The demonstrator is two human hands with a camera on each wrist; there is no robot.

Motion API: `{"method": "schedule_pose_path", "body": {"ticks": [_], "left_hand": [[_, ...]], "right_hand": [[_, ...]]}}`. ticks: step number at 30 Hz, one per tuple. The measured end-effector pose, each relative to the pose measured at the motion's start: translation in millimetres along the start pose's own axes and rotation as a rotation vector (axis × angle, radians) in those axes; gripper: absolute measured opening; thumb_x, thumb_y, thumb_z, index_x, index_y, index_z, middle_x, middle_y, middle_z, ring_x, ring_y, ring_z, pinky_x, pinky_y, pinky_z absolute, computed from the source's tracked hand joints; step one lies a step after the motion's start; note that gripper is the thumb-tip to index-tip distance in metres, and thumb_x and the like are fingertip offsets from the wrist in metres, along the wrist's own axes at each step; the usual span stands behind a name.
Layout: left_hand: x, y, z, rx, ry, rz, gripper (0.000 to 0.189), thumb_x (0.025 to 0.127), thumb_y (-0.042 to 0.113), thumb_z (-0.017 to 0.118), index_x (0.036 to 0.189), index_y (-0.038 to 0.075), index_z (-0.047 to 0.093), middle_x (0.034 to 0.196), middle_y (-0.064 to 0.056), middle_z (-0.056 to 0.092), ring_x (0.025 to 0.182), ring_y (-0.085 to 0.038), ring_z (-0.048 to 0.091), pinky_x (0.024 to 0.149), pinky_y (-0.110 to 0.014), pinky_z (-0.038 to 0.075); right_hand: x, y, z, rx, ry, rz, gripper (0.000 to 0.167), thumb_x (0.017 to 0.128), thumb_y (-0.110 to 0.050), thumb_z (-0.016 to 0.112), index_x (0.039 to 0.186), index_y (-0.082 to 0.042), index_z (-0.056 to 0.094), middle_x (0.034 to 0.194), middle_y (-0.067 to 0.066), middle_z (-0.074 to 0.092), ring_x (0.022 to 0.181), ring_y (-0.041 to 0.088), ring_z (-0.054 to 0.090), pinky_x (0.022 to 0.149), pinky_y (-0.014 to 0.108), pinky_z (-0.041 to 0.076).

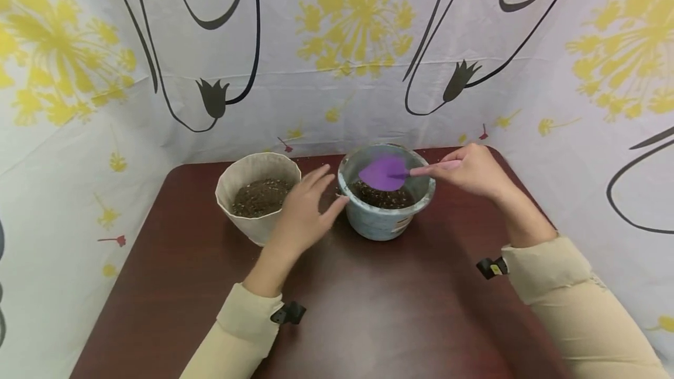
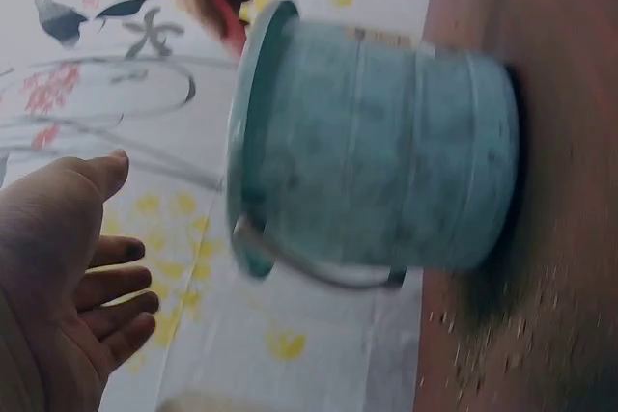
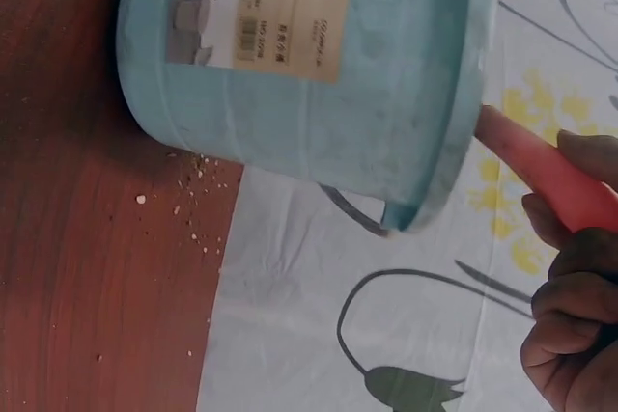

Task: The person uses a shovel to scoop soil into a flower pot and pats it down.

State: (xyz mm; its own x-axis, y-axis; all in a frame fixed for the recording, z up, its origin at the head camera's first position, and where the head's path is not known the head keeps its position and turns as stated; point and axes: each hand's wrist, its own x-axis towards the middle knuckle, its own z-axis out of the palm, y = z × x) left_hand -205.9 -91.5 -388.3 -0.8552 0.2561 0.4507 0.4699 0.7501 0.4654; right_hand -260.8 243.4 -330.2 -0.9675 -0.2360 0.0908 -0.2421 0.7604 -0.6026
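My right hand (image 1: pixel 476 171) grips the pink handle (image 3: pixel 550 171) of a small trowel with a purple blade (image 1: pixel 387 173). That blade is over the mouth of a light blue bucket (image 1: pixel 379 221), blurred, above dark soil (image 1: pixel 383 196) inside. Between the two containers, my left hand (image 1: pixel 305 209) hovers with fingers spread, holding nothing; its thumb overlaps the bucket's left rim in the head view. In the left wrist view the same hand (image 2: pixel 68 267) is apart from the bucket (image 2: pixel 386 142). A cream pot (image 1: pixel 247 224) with brown soil (image 1: pixel 262 196) stands left of it.
Both containers stand toward the back of a dark red table (image 1: pixel 337 320). Soil crumbs (image 3: pixel 198 190) are scattered on the tabletop beside the bucket. A white patterned sheet (image 1: pixel 337 104) hangs behind and at both sides. The bucket's wire handle (image 2: pixel 319 267) hangs down its side.
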Motion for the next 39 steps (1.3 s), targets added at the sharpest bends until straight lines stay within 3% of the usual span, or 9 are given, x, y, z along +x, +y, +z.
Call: {"method": "schedule_pose_path", "body": {"ticks": [4,8,12,16,18,25,31,35,39], "left_hand": [[6.4,10.2,15.2,0.036,-0.064,-0.031,0.063,0.098,0.050,0.062,0.136,0.001,0.062,0.150,-0.011,0.052,0.136,-0.031,0.051,0.113,-0.045,0.040],[10.6,13.6,24.8,0.027,-0.131,-0.065,0.061,0.097,0.052,0.063,0.135,0.004,0.065,0.151,-0.010,0.052,0.133,-0.031,0.054,0.110,-0.046,0.043],[11.7,13.5,30.5,-0.018,-0.179,-0.054,0.059,0.095,0.051,0.067,0.134,0.006,0.066,0.152,-0.009,0.049,0.134,-0.031,0.053,0.110,-0.044,0.043],[12.3,13.0,33.6,-0.033,-0.169,-0.035,0.060,0.093,0.051,0.070,0.132,0.005,0.067,0.151,-0.009,0.051,0.133,-0.030,0.054,0.109,-0.044,0.044],[12.6,12.5,34.4,-0.041,-0.159,-0.031,0.060,0.093,0.050,0.071,0.131,0.004,0.068,0.149,-0.010,0.052,0.132,-0.031,0.055,0.109,-0.044,0.045],[11.9,8.2,36.0,-0.065,-0.123,-0.042,0.056,0.092,0.049,0.072,0.129,0.007,0.070,0.148,-0.009,0.054,0.132,-0.029,0.055,0.108,-0.044,0.046],[9.6,7.5,37.9,-0.064,-0.131,-0.053,0.057,0.095,0.051,0.068,0.132,0.008,0.068,0.153,-0.009,0.049,0.134,-0.031,0.053,0.109,-0.047,0.044],[7.4,7.4,38.6,-0.066,-0.134,-0.098,0.057,0.094,0.054,0.066,0.134,0.012,0.067,0.160,-0.011,0.039,0.139,-0.035,0.047,0.112,-0.050,0.040],[6.8,6.6,39.1,-0.059,-0.144,-0.118,0.057,0.094,0.055,0.065,0.134,0.015,0.067,0.162,-0.012,0.034,0.143,-0.034,0.042,0.114,-0.052,0.038]], "right_hand": [[4.5,-3.6,8.7,-0.075,-0.064,-0.047,0.008,0.091,-0.046,0.074,0.090,-0.045,0.082,0.050,-0.010,0.020,0.052,0.008,0.012,0.042,0.024,0.015],[10.8,-16.6,16.6,-0.154,-0.140,-0.152,0.016,0.092,-0.030,0.073,0.089,-0.043,0.082,0.046,-0.012,0.024,0.048,0.006,0.015,0.042,0.023,0.019],[14.6,-36.3,29.1,-0.291,-0.145,-0.177,0.026,0.088,-0.040,0.077,0.066,-0.027,0.078,0.044,-0.010,0.035,0.044,0.008,0.031,0.042,0.027,0.030],[12.3,-52.6,43.0,-0.436,-0.098,-0.145,0.047,0.084,-0.048,0.079,0.052,-0.020,0.060,0.049,-0.007,0.050,0.050,0.016,0.051,0.045,0.036,0.044],[9.8,-55.0,48.5,-0.496,-0.067,-0.151,0.041,0.084,-0.046,0.080,0.056,-0.020,0.064,0.052,-0.004,0.055,0.053,0.020,0.055,0.046,0.039,0.046],[7.2,-36.6,54.7,-0.660,0.110,-0.253,0.042,0.082,-0.035,0.082,0.054,-0.017,0.057,0.051,0.001,0.049,0.046,0.024,0.051,0.039,0.041,0.043],[6.9,-24.7,31.3,-0.697,0.153,-0.288,0.047,0.082,-0.031,0.081,0.052,-0.018,0.048,0.048,-0.001,0.043,0.043,0.023,0.047,0.037,0.041,0.039],[9.4,-24.7,15.8,-0.695,0.265,-0.397,0.042,0.082,-0.024,0.078,0.053,-0.017,0.048,0.046,-0.001,0.041,0.041,0.025,0.043,0.034,0.043,0.036],[16.6,-18.7,14.3,-0.774,0.336,-0.573,0.043,0.083,-0.023,0.078,0.055,-0.015,0.046,0.045,0.002,0.038,0.036,0.025,0.038,0.032,0.043,0.035]]}}
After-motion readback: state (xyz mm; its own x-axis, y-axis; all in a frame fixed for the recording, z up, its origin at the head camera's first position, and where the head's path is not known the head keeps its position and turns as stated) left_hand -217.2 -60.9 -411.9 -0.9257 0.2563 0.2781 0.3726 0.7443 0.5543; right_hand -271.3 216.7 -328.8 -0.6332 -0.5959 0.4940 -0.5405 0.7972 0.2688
